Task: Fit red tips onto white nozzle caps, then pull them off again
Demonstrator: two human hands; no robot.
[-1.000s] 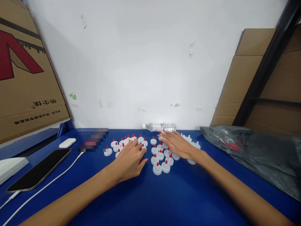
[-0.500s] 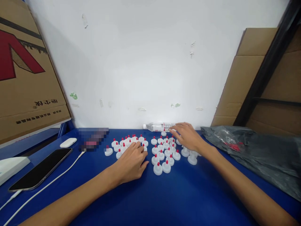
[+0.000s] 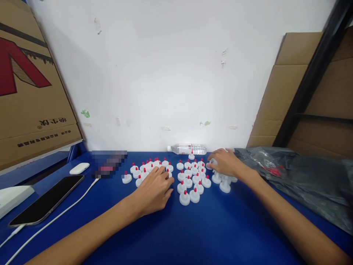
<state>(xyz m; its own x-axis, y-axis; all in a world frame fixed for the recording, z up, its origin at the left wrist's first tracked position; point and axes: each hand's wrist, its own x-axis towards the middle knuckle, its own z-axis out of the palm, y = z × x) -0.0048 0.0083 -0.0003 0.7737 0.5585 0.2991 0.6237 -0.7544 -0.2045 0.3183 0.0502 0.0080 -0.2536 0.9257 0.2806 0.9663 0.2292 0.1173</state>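
Note:
Several white round caps with red-tipped nozzles stand on the blue table in two groups, one with a front cap point(image 3: 184, 199) near the middle and one farther left. My left hand point(image 3: 153, 191) rests at the left group, fingers bent over its near edge and thumb apart, with no cap visible in its grasp; it hides part of that group. At the right, my right hand point(image 3: 224, 162) has its thumb and fingers around a white cap point(image 3: 213, 161), partly hidden. Below that hand cluster white caps point(image 3: 225, 187) on which no red tips show.
A clear plastic bottle point(image 3: 187, 149) lies along the wall. To the left are a phone point(image 3: 46, 198) on a white cable, a white earbud case point(image 3: 79, 168) and a cardboard box point(image 3: 33, 110). Grey plastic sheeting point(image 3: 300, 184) covers the table's right side.
My right hand has come down and slightly right, away from the bottle, and closed on a white cap. My left hand has hardly moved.

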